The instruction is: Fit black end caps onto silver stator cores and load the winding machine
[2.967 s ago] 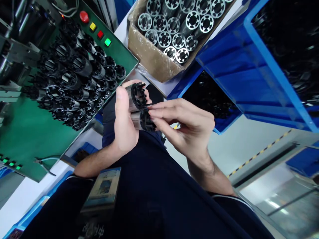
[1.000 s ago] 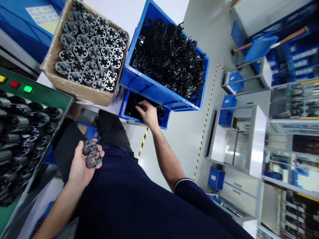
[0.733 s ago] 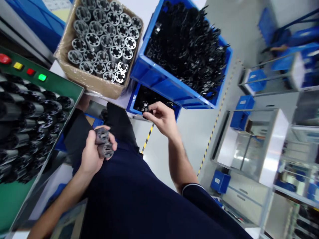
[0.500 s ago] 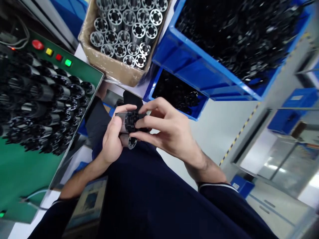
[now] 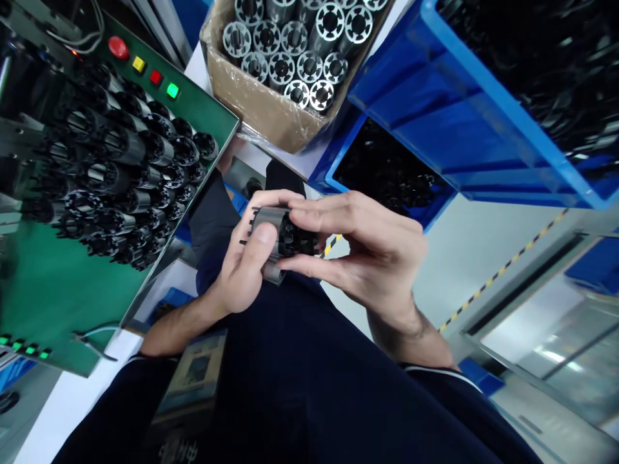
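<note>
Near the cardboard box (image 5: pixel 265 113), I see the left hand (image 5: pixel 244 267) gripping two cylinders (image 5: pixel 271 218), the right hand (image 5: pixel 372 248) pinching a black end piece (image 5: pixel 291 241).

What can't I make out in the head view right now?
Head view:
Lower grey metal cylinder: mostly hidden by the left hand and upper cylinder.
Black plastic ring: partly covered by the right hand.
Brown cardboard box: far side cut off by top edge.
Large blue plastic bin: cut off at right, contents blurred.

Navy short-sleeved shirt (image 5: pixel 300 374), thin white sleeve piping (image 5: pixel 445 369), pale lettering (image 5: pixel 180 450), rectangular badge (image 5: pixel 196 372).
</note>
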Demonstrator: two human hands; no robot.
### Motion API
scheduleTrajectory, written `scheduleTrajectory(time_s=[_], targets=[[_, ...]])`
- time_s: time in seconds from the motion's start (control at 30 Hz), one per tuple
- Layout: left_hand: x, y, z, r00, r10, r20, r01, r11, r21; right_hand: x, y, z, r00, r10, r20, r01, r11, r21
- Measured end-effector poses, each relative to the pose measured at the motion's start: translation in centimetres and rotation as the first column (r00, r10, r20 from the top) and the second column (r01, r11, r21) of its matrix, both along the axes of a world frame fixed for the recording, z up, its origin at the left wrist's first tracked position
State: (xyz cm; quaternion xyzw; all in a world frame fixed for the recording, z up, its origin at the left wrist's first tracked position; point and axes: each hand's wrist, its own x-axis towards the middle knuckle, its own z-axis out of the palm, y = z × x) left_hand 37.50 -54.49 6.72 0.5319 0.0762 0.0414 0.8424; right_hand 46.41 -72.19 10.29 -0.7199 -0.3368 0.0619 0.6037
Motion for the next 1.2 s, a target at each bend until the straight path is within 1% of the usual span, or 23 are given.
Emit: scheduleTrajectory(time_s=[0.1,0.17,0.2,0.23,0.3,0.37,0.43,0.47,0.53,0.57,0.63,0.7,0.77,0.83,0.9,0.97,1.03,1.13,1.2], targets=[[0.2,0.5,-0.6,0.993,-0.084,0.086,0.082,0.996,0.029,0.0,-0.1,-0.2,1.0,-0.018,0.023,0.018,1.0,-0.016],[0.2,0.5,-1.0,0.991,-0.093,0.099,0.091,0.996,0.025,0.1,-0.2,-0.3,0.999,-0.02,0.04,0.021,0.999,-0.031],[0.2,0.4,-1.2,0.994,-0.071,0.086,0.07,0.997,0.013,0.1,-0.3,-0.3,0.999,-0.011,0.047,0.012,0.999,-0.036],[0.3,0.2,-1.3,0.998,-0.028,0.058,0.029,1.0,-0.009,0.2,-0.4,-0.2,0.999,0.0,0.054,0.002,0.999,-0.04],[0.6,-0.2,-1.2,0.994,0.086,-0.063,-0.091,0.993,-0.079,0.2,-0.5,-0.1,0.998,0.016,0.064,-0.013,0.999,-0.052],[1.0,-0.6,-0.8,0.959,0.188,-0.213,-0.219,0.967,-0.132,-0.1,-0.6,0.1,0.998,0.027,0.059,-0.022,0.996,-0.089],[1.4,-0.9,-0.3,0.923,0.24,-0.302,-0.297,0.942,-0.158,-0.4,-0.5,0.1,0.996,0.053,0.067,-0.047,0.995,-0.088],[1.6,-1.0,0.0,0.913,0.249,-0.324,-0.314,0.935,-0.165,-0.7,-0.3,-0.1,0.995,0.07,0.067,-0.065,0.995,-0.072],[1.9,-1.0,0.4,0.913,0.262,-0.314,-0.326,0.929,-0.173,-1.2,0.0,-0.8,0.996,0.08,0.04,-0.079,0.997,-0.027],[2.0,-1.0,0.6,0.916,0.264,-0.303,-0.326,0.929,-0.176,-1.4,0.1,-1.2,0.998,0.066,0.015,-0.066,0.998,-0.013],[2.0,-0.9,0.8,0.921,0.263,-0.285,-0.321,0.931,-0.176,-1.9,0.2,-1.9,1.0,0.005,-0.018,-0.005,1.0,-0.01],[2.1,-0.7,0.9,0.922,0.261,-0.285,-0.312,0.938,-0.151,-2.4,0.1,-2.4,0.998,-0.063,0.002,0.063,0.998,-0.016],[2.1,-0.5,1.0,0.922,0.271,-0.278,-0.308,0.946,-0.098,-2.8,-0.1,-2.6,0.996,-0.088,0.024,0.089,0.995,-0.035],[2.2,-0.4,1.1,0.92,0.3,-0.253,-0.322,0.945,-0.049,-3.1,-0.3,-2.6,0.997,-0.072,0.02,0.073,0.996,-0.051],[2.2,-0.4,1.2,0.914,0.335,-0.229,-0.349,0.937,-0.024,-3.3,-0.4,-2.7,0.998,-0.047,0.03,0.048,0.998,-0.039],[2.0,-0.5,1.4,0.913,0.353,-0.205,-0.367,0.93,-0.034,-3.3,-0.2,-2.9,0.997,-0.045,0.063,0.046,0.999,-0.016],[1.8,-0.6,1.7,0.921,0.337,-0.196,-0.355,0.933,-0.06,-3.3,0.1,-3.1,0.995,-0.072,0.075,0.073,0.997,-0.003],[1.4,-0.9,2.2,0.927,0.31,-0.211,-0.331,0.941,-0.07,-3.4,0.7,-3.1,0.992,-0.124,0.038,0.124,0.992,-0.009],[1.4,-1.1,2.4,0.913,0.341,-0.226,-0.362,0.93,-0.058,-3.5,1.2,-2.9,0.989,-0.148,0.028,0.149,0.989,-0.012]])
